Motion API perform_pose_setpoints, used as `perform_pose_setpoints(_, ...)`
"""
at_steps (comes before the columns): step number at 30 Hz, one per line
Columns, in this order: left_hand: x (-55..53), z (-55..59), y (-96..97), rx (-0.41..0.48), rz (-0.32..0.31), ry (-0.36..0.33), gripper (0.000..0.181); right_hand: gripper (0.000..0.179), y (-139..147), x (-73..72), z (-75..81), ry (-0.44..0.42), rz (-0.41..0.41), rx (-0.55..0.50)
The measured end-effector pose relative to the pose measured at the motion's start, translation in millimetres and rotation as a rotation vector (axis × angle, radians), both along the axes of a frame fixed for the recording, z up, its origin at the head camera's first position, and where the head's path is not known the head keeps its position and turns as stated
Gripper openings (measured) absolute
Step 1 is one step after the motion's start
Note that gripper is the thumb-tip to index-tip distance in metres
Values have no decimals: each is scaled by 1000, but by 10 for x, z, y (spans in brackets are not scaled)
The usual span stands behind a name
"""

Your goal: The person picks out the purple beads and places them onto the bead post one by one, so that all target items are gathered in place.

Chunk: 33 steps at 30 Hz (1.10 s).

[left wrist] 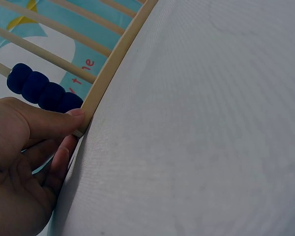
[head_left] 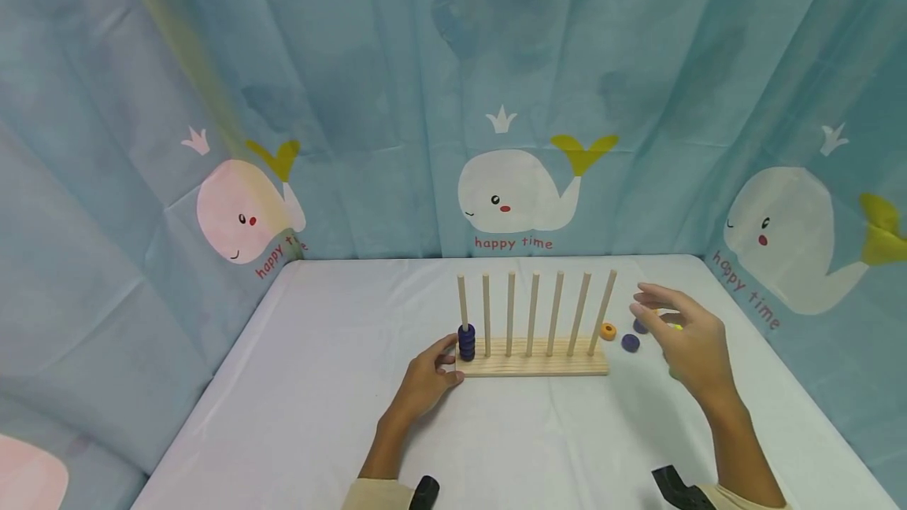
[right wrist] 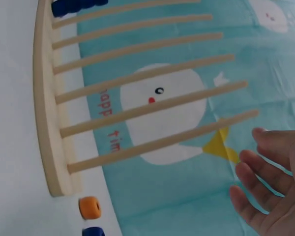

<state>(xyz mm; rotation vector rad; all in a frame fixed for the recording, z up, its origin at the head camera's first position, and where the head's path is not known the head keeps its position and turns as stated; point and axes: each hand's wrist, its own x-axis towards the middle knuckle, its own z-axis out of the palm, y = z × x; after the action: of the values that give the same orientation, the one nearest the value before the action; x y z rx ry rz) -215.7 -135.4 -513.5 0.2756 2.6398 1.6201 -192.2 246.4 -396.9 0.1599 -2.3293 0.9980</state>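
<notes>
The wooden peg rack (head_left: 531, 368) stands on the white-covered table (head_left: 298, 384), its leftmost peg threaded with four dark blue beads (head_left: 466, 343). At the rack's left end, the left hand (head_left: 423, 380) pinches the base between thumb and fingers. Just beyond the rack's right end lie an orange bead (head_left: 608, 331) and a loose blue bead (head_left: 631, 343); farther right, the right hand (head_left: 693, 343), fingers loosely bent and spread, partly covers more pieces. Behind the rack hangs a whale-print curtain (head_left: 390, 179).
</notes>
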Motion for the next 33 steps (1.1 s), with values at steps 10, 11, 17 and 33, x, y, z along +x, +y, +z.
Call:
perform_pose_setpoints(10, 0, -11, -6, -8, 8, 3, 65, 40, 153, 42, -94, -97, -38, -75)
perform_pose_setpoints(11, 2, -5, -5, -6, 7, -2, 65, 40, 168, 45, -99, -96, -44, -72)
perform_pose_setpoints(17, 6, 18, 0, 15, -3, 1, 65, 43, 266, 31, -124, -129, -114, -45)
perform_pose_setpoints(33, 7, 9, 10, -3, 6, -8, 65, 51, 455, 20, -245, -237, -173, -89)
